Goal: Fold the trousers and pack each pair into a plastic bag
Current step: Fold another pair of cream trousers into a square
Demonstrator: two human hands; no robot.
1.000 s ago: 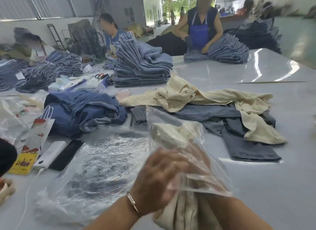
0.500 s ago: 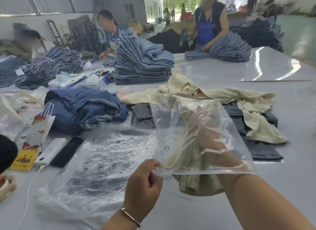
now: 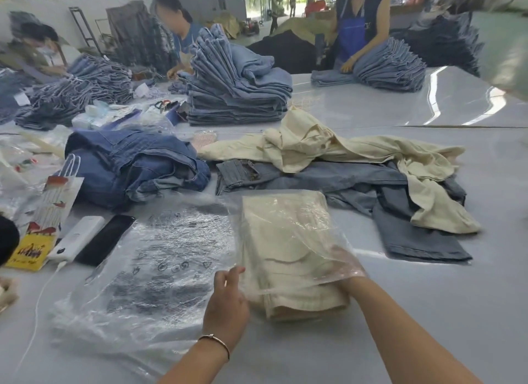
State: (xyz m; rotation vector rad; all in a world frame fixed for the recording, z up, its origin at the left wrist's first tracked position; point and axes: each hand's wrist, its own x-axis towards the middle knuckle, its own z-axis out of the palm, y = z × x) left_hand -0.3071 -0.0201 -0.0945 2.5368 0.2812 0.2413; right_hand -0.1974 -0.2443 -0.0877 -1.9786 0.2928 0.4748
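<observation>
Your left hand pinches the plastic bag mouth; your right hand lies flat inside, open, on the folded cream trousers. Withdrawing fast may drag the fold apart.

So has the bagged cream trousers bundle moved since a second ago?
Yes. The folded cream trousers in the clear plastic bag were held up off the table; now they lie flat on it, lowered beside the stack of empty bags.

Folded cream trousers lie flat, mostly inside a clear plastic bag.
</observation>
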